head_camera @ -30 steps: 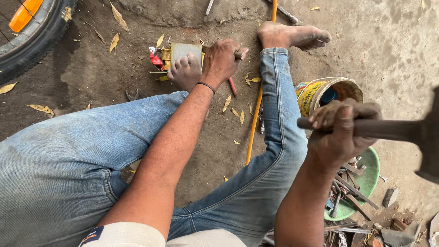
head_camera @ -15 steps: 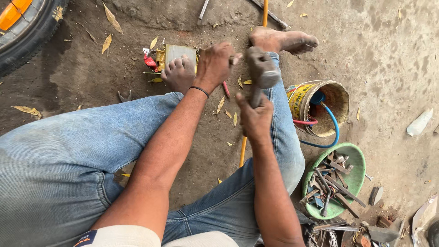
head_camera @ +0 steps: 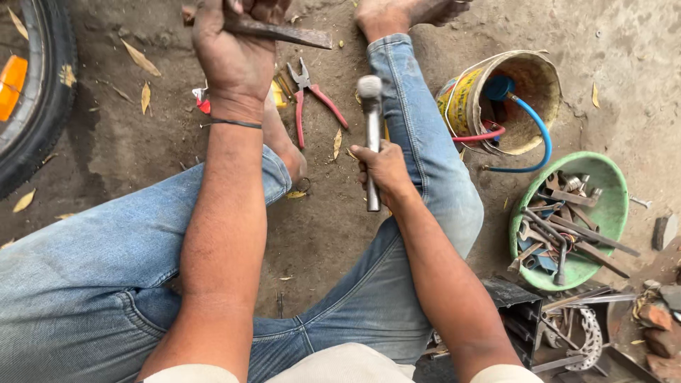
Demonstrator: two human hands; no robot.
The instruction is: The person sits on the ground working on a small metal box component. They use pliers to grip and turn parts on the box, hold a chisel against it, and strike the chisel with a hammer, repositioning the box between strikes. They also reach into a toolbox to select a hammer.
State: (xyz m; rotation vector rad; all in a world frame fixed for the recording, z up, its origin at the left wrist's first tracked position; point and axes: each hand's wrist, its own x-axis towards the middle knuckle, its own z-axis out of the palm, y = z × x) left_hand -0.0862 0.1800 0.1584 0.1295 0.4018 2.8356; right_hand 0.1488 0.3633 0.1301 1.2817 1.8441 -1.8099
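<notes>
Watching: someone sat on the dirt floor, legs in blue jeans spread, working between the knees.
Left hand: left hand [head_camera: 234, 53] is clamped tight round a rusty metal bar [head_camera: 284, 32], held near level up by the left foot. Looks like a chisel or punch, but I can't tell the tip.
Right hand: right hand [head_camera: 383, 170] is fisted on the shaft of a hammer [head_camera: 371, 135], head pointing up and away, just beside the right shin.
Grip tip: my guess is the hammer hand sits fairly high on the shaft, good for control, weak on force. Sliding lower would help if a hard blow is wanted.
Aim tip: I'd keep the bar steady and knuckles clear of the struck end, since the fist wraps close to it.
Pliers: red-handled pliers [head_camera: 312, 99] lie on the ground between bar and hammer, right in the swing zone I reckon.
Toes: bare right foot [head_camera: 404, 14] is near the bar's end, that's the risk I'd worry about.
Bucket: dirty yellow bucket [head_camera: 528, 71] with a blue hose [head_camera: 532, 124] and a red one, beside the right leg.
Bowl: green bowl [head_camera: 613, 184] full of spanners and rusty bits, well to the right.
Wheel: tyre [head_camera: 42, 106] with an orange reflector off to the left, out of the way.
Ground: dry leaves scattered about.
</notes>
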